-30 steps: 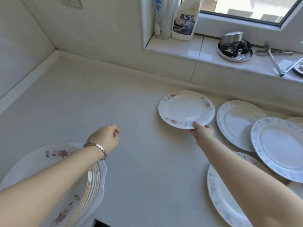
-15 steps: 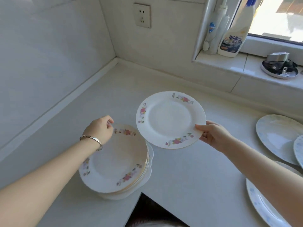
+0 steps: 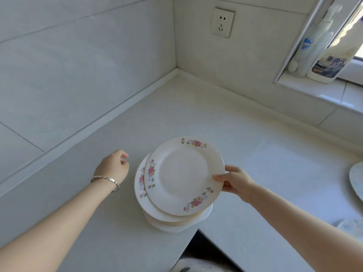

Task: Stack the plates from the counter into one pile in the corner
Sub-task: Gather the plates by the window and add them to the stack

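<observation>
A white plate with pink flowers (image 3: 182,173) is pinched at its right rim by my right hand (image 3: 232,180). It lies tilted over a pile of plates (image 3: 169,220) near the counter's inner front edge, offset to the right of the plate below. My left hand (image 3: 113,167), with a bracelet on the wrist, hovers just left of the pile with fingers loosely curled and nothing in it. A pale blue-patterned plate (image 3: 356,178) shows at the right edge, and part of another (image 3: 347,225) lies lower right.
The white counter (image 3: 196,114) runs into a tiled corner at the back. A wall socket (image 3: 223,22) sits above it. Two cleaner bottles (image 3: 332,59) stand on the window sill at the upper right. A dark gap (image 3: 198,252) opens below the counter's front edge.
My right hand has carried the flowered plate leftward from the spread of plates and brought it down onto the pile. My left hand has drawn away from the pile's rim to the left.
</observation>
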Demonstrator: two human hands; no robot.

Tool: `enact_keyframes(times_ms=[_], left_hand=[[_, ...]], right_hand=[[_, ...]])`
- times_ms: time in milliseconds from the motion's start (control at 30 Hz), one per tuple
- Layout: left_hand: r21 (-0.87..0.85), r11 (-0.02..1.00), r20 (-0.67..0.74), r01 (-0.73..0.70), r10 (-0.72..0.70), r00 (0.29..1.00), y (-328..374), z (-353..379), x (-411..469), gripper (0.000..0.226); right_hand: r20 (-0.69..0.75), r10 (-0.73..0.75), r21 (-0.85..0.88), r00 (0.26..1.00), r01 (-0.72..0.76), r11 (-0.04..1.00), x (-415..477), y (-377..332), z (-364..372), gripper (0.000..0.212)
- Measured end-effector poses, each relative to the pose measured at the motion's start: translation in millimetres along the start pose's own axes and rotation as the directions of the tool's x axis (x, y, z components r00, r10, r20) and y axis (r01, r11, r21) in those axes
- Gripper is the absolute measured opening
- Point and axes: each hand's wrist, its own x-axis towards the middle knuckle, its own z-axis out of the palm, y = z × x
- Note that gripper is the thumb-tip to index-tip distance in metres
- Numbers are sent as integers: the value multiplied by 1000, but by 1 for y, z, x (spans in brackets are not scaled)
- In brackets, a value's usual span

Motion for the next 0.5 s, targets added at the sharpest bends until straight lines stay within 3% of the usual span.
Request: enact_keyframes(times_ms=[67,167,233,300,367,433,500], left_hand=[[-24,1000,6,19,-19,1000,-3,4,1,29],[-39,999,24,24,-23,999,-3,9,0,29],[-40,999,39,25,-24,999,-2,12,0,29],[-49,998,45,29,-27,999,-2,13,1,29],[-58,998,40,32,-30,999,0,12,3,29],[-58,998,32,25,-23,999,2,12,4,29],[-54,998,27,15,-13,1000,4,11,5,29]], right_hand=[[-47,-27,-88,999,23,996,-3,4,7,22],[-206,-137,-390,969,47,920,-5,17,18,19],[-269,-198,-591,942,1,807,-8,22,23,23],[-294,-237,-781,926,-90,618,-8,22,25,32],[-299,-278,-858,913,-129,497,-4,21,29,38],[-270,-298,-822,915,-58,566,3,19,35,48],[-236,-277,-682,931,45,730,13,16,44,68]])
